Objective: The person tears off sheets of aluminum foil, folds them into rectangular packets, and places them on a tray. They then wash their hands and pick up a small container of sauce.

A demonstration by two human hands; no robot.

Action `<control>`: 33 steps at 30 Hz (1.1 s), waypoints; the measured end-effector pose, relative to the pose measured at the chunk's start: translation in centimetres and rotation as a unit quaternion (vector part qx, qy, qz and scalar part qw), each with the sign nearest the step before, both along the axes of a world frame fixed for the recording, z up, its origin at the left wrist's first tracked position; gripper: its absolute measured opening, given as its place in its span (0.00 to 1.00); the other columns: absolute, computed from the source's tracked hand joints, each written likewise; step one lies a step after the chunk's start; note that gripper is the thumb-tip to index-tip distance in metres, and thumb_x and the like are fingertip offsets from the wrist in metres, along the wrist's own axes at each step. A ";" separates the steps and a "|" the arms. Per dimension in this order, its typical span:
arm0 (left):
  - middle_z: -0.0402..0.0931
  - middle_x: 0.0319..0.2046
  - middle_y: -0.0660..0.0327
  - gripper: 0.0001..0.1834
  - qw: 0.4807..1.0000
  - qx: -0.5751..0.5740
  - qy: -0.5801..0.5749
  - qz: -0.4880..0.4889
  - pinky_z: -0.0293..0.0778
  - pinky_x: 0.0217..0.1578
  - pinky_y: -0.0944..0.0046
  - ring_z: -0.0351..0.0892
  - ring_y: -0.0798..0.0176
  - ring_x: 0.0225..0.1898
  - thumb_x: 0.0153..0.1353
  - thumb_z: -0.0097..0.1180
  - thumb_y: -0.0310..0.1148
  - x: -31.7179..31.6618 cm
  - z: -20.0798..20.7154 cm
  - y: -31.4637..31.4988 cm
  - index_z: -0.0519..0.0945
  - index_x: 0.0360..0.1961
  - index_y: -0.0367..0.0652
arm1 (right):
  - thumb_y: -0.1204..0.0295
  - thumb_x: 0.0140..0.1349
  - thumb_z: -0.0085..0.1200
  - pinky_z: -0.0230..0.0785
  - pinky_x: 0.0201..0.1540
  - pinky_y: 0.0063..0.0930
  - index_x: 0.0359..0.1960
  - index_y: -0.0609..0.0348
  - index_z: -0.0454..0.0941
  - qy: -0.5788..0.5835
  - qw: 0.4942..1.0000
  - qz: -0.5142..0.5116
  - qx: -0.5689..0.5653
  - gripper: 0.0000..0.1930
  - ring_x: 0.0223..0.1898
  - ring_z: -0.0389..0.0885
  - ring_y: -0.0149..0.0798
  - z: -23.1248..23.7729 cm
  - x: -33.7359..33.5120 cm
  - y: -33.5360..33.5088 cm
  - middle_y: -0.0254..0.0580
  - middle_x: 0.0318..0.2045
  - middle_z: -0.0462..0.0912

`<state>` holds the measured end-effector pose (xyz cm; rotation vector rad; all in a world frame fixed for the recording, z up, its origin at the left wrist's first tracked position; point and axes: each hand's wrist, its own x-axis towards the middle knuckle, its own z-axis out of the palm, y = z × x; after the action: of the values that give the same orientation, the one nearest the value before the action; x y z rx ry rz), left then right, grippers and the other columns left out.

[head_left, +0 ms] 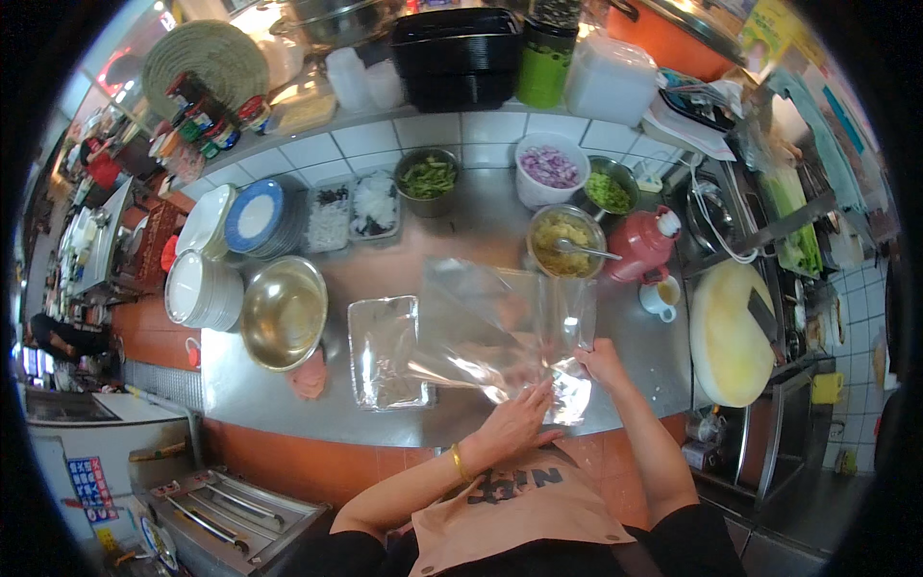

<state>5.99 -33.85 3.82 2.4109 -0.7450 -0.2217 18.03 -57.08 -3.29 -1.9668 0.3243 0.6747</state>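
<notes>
A clear plastic sheet or bag (pixel 481 327) lies over the steel counter in front of me, creased and shiny. My left hand (pixel 519 420) rests on its near edge with the fingers stretched out flat. At the right edge, my right hand (pixel 601 363) has its fingers closed on the plastic. Left of the sheet is a flat rectangular item in clear, shiny wrap (pixel 385 351); its contents are hard to make out. Beyond the sheet stands a pot of yellowish mash (pixel 538 252) with a spoon (pixel 586 250) in it.
Left are a metal bowl (pixel 284 313), a pinkish cloth (pixel 309 375) and stacked plates (pixel 274 236). Right are a red jug (pixel 642 245), a white cup (pixel 657 300) and a round cutting board (pixel 726 337) with a cleaver (pixel 764 317). Chopped onion (pixel 548 167) stands by the tiled wall.
</notes>
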 end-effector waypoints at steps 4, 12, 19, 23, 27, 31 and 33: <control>0.66 0.69 0.42 0.30 0.990 0.017 0.136 -0.036 0.79 0.57 0.53 0.74 0.45 0.63 0.67 0.56 0.34 2.9 -3.5 -2.5 0.70 0.67 0.33 | 0.72 0.61 0.61 0.65 0.25 0.31 0.26 0.63 0.81 -0.123 0.992 0.029 -0.009 0.08 0.23 0.75 0.27 -4.5 -1.7 -6.0 0.32 0.20 0.78; 0.53 0.78 0.51 0.32 0.984 0.126 -0.106 0.063 0.47 0.77 0.42 0.47 0.44 0.80 0.71 0.52 0.38 8.3 -14.5 -2.5 0.64 0.75 0.46 | 0.67 0.60 0.61 0.76 0.31 0.43 0.31 0.67 0.84 -0.034 0.985 0.082 -0.151 0.12 0.23 0.85 0.46 -9.2 -0.9 -10.5 0.51 0.21 0.84; 0.49 0.80 0.54 0.35 0.983 0.144 -0.067 0.091 0.42 0.78 0.38 0.42 0.46 0.81 0.73 0.51 0.46 8.4 -16.0 -1.0 0.59 0.78 0.53 | 0.63 0.58 0.68 0.78 0.49 0.50 0.49 0.61 0.82 -0.121 0.964 0.019 -0.237 0.20 0.44 0.86 0.59 -6.6 0.3 -10.2 0.54 0.45 0.87; 0.49 0.80 0.55 0.35 0.981 0.158 -0.073 0.087 0.42 0.78 0.39 0.43 0.46 0.81 0.73 0.51 0.47 8.5 -15.5 -1.0 0.60 0.78 0.54 | 0.70 0.59 0.65 0.78 0.52 0.48 0.47 0.58 0.83 -0.419 0.865 0.107 -0.254 0.15 0.48 0.85 0.55 -3.4 0.0 -6.8 0.47 0.46 0.87; 0.49 0.80 0.56 0.35 0.984 0.138 -0.065 0.087 0.42 0.78 0.39 0.44 0.48 0.81 0.73 0.51 0.47 8.8 -15.3 -0.9 0.59 0.79 0.55 | 0.73 0.59 0.62 0.75 0.58 0.46 0.48 0.56 0.84 -0.461 0.834 0.255 -0.162 0.14 0.54 0.82 0.50 -4.2 1.4 -1.7 0.43 0.50 0.86; 0.51 0.80 0.58 0.35 0.984 0.145 -0.071 0.072 0.43 0.78 0.40 0.46 0.49 0.81 0.74 0.51 0.45 9.2 -15.5 -0.5 0.59 0.79 0.56 | 0.75 0.58 0.61 0.70 0.63 0.47 0.49 0.56 0.84 -0.481 0.806 0.265 -0.222 0.15 0.55 0.82 0.47 -6.5 2.7 -0.4 0.42 0.53 0.85; 0.52 0.79 0.60 0.34 0.985 0.146 -0.073 0.062 0.44 0.78 0.41 0.48 0.50 0.80 0.74 0.51 0.44 9.5 -15.6 -0.1 0.59 0.78 0.56 | 0.76 0.57 0.60 0.69 0.64 0.47 0.49 0.56 0.84 -0.468 0.812 0.273 -0.216 0.16 0.55 0.82 0.47 -7.3 2.9 -0.7 0.41 0.53 0.85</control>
<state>15.53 -33.97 -11.81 2.7662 -0.6603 -0.1091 20.97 -57.74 -10.60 -2.5886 -0.7891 -0.1318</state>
